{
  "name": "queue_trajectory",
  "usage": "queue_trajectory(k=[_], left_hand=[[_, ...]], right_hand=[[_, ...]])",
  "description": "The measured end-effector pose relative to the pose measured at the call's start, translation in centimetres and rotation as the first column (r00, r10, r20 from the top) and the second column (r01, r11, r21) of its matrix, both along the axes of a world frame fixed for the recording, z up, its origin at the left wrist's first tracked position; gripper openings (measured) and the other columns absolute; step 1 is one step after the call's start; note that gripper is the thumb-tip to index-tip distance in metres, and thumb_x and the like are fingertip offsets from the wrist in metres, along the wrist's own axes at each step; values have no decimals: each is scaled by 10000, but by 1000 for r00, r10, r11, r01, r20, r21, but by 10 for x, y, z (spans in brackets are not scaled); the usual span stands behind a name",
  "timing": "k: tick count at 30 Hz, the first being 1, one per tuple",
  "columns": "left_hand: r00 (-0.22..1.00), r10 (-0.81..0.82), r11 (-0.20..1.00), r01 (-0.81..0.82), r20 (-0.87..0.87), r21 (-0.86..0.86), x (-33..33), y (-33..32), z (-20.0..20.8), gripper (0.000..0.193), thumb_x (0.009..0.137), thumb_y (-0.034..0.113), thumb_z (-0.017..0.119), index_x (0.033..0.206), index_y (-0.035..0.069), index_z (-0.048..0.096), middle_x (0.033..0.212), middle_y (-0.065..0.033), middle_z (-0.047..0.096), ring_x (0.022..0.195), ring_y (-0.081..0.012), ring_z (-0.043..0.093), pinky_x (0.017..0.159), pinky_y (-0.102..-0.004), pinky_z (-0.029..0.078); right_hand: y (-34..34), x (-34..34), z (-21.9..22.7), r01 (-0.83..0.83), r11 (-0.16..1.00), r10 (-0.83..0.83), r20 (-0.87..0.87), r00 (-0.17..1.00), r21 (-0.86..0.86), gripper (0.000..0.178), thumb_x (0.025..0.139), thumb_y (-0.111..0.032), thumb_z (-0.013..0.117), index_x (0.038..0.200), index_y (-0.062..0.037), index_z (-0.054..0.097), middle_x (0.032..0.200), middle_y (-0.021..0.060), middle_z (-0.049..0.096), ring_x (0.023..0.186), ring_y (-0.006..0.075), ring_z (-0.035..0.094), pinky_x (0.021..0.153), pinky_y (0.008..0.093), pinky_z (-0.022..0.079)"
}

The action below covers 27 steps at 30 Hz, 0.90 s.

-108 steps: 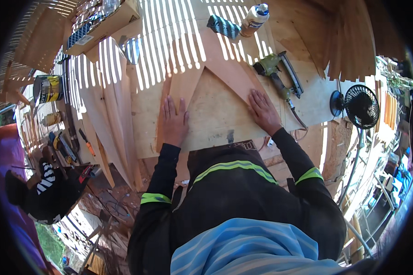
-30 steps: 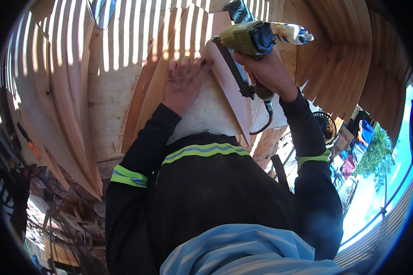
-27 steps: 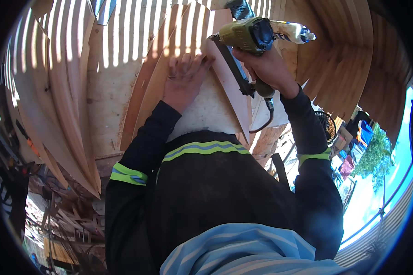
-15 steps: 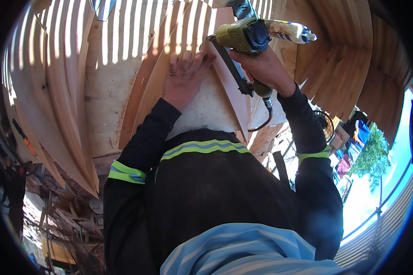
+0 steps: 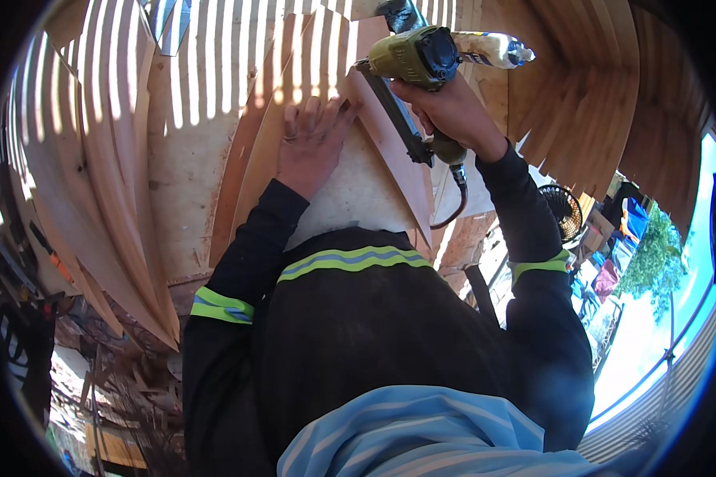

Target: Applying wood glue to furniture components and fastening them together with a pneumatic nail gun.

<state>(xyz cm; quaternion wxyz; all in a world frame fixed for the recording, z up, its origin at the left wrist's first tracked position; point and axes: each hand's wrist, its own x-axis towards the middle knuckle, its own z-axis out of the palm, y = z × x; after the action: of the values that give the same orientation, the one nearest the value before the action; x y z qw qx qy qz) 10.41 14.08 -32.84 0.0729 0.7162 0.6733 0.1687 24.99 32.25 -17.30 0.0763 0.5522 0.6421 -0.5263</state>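
My right hand (image 5: 453,115) is wrapped round the grip of a green and black pneumatic nail gun (image 5: 412,60), its nose pointing left over the wood and its air hose (image 5: 460,203) running down from the handle. Under the tool's magazine lies a pale, tapered wooden board (image 5: 394,163). My left hand (image 5: 314,143) rests with fingers spread on the neighbouring wooden pieces, fingertips close to the nail gun's nose. A long narrow wooden strip (image 5: 250,171) lies to the left of that hand. What sits right beneath the nose is hidden.
Curved wooden panels (image 5: 103,175) are stacked at the left, and more curved panels (image 5: 573,119) stand at the right. A white tube (image 5: 493,49) lies beyond the nail gun. A fan (image 5: 563,211) stands past my right forearm. Wood scraps (image 5: 135,381) litter the lower left.
The nail gun and my right hand have shifted slightly left and up. My left hand keeps its place on the wood, and the whole view has tilted a little.
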Motion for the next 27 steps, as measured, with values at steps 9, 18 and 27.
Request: queue_trajectory(k=[9, 18, 27], left_hand=[[1000, 6, 1000, -6, -5, 7, 0, -1, -2, 695, 906, 301, 734, 1561, 364, 508, 1436, 29, 546, 1320, -240, 456, 1144, -502, 316], [1000, 3, 1000, -3, -13, 8, 1, 0, -3, 654, 931, 296, 705, 1554, 360, 520, 1439, 34, 551, 1308, -229, 460, 1134, -490, 310], [997, -2, 1000, 1, 81, 20, 2, 0, -6, 683, 902, 187, 640, 1568, 269, 511, 1469, -13, 509, 1352, -257, 430, 1148, -505, 307]], right_hand=[[0, -9, 1, -23, 999, 21, 44, 999, 28, 285, 998, -303, 739, 1082, -36, 687, 607, -22, 561, 462, 66, 511, 457, 263, 390], [-2, -9, -2, 18, 1000, -18, 37, 999, 11, 319, 970, -311, 762, 1092, -28, 678, 651, 2, 593, 478, 98, 568, 451, 291, 451], [8, -21, 4, -14, 1000, 14, 3, 1000, 25, 301, 994, -327, 748, 1071, -42, 692, 616, -23, 552, 455, 62, 511, 448, 251, 389]])
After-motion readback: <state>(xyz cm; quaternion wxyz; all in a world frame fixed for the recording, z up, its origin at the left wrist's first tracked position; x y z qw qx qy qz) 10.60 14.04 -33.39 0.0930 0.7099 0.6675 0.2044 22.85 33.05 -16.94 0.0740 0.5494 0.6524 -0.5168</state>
